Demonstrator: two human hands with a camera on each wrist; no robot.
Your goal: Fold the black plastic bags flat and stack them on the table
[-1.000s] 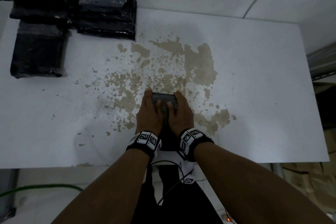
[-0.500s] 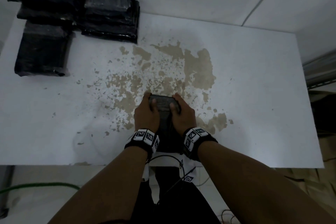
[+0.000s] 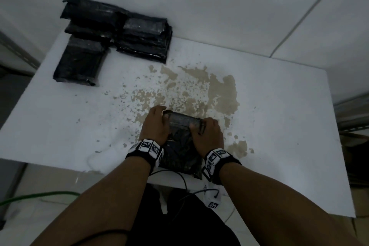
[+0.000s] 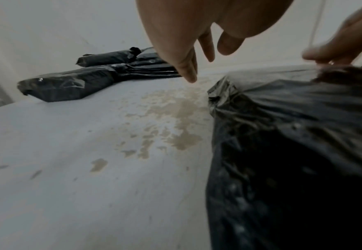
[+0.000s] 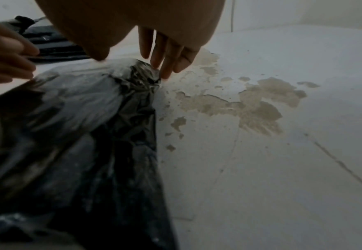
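Both the left hand [image 3: 156, 124] and right hand [image 3: 207, 134] pinch the far corners of a crinkled black plastic bag [image 3: 180, 146], fingers clamped, on the stained white table [image 3: 279, 126].

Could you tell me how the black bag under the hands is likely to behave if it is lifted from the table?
The black bag looks thin and crinkled, so it is probably floppy and light. Its glossy film may slip, and the fold could spring open.
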